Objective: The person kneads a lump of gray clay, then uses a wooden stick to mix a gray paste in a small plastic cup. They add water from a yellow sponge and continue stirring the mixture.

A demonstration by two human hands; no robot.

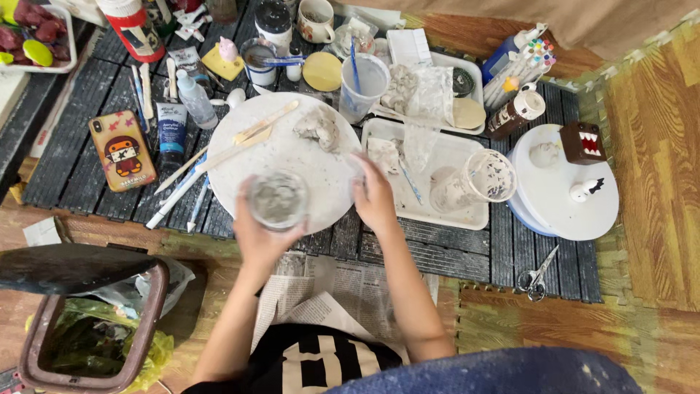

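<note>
The left hand (259,237) holds a small see-through cup (278,198) from below, with its fingers curled around the sides. The cup sits just over the near edge of the round white board (292,157). There is grey, muddy stuff in it, so it likely feels light but a bit wet and slippery. The thin plastic probably bends if you squeeze hard, so a soft hold around the middle looks best.

The right hand (375,197) rests at the right edge of the board, next to the white tray (452,215). Its fingers are bent, but I cannot tell if they hold anything. A lump of grey clay (319,128) lies on the far side of the board, beside some wooden sticks (255,131)
</note>
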